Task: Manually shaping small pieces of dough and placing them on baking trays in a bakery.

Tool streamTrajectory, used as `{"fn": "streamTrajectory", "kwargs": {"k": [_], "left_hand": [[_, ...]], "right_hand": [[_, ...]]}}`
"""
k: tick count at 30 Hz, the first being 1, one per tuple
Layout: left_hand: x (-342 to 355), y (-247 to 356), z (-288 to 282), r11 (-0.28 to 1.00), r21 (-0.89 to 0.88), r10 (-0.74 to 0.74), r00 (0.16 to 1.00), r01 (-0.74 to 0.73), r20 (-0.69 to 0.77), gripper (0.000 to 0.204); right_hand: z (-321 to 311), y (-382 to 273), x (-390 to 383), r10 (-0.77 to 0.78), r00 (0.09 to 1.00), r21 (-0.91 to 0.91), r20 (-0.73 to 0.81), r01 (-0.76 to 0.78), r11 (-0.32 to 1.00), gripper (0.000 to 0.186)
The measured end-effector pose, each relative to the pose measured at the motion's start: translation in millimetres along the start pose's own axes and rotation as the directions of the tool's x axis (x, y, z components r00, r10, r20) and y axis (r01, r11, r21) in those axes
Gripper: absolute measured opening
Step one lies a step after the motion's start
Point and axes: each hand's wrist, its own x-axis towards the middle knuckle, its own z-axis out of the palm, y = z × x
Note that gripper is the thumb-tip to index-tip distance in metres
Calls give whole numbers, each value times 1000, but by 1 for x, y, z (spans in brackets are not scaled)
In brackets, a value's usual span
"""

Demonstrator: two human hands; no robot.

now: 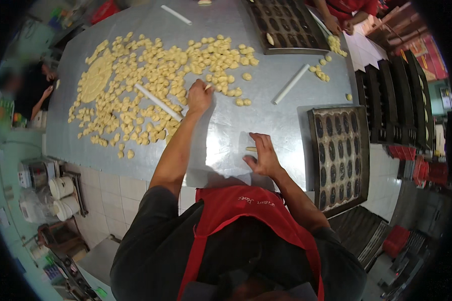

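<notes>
My left hand (199, 98) is closed at the right edge of a wide spread of small yellow dough balls (145, 75). A pale bit of dough (208, 87) pokes out at its fingertips. Nearer to me, my right hand (264, 154) hovers at or touches the metal table, fingers stretched and thumb apart. A small dough roll (251, 149) shows between that thumb and the fingers, partly hidden by the palm. One white rolling pin (158, 102) lies across the dough balls beside my left forearm. Another white rolling pin (292, 84) rests farther right.
A baking tray (310, 150) with oval moulds stands at the right table edge. Beyond lies another mould tray (269, 50), near a co-worker's hands (339, 24). A flat dough sheet (96, 80) lies at left. Dark trays (394, 100) stand right of the table. A third white stick (176, 15) lies far back.
</notes>
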Motion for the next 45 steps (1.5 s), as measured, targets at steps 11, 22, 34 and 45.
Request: {"fn": "streamTrajectory", "kwargs": {"k": [11, 22, 34, 45], "left_hand": [[-198, 30, -15, 763, -618, -170, 981, 188, 89, 10], [-203, 66, 63, 837, -545, 11, 995, 47, 102, 15], [-250, 122, 40, 877, 151, 428, 885, -456, 185, 52], [-149, 93, 41, 837, 428, 363, 931, -341, 33, 75]], "right_hand": [[-133, 93, -3, 494, 486, 541, -721, -51, 840, 35], [-108, 109, 85, 350, 889, 149, -296, -319, 936, 36], [-33, 102, 5, 283, 940, -56, -189, -298, 953, 29], [-7, 75, 39, -59, 985, -9, -162, 58, 998, 48]]}}
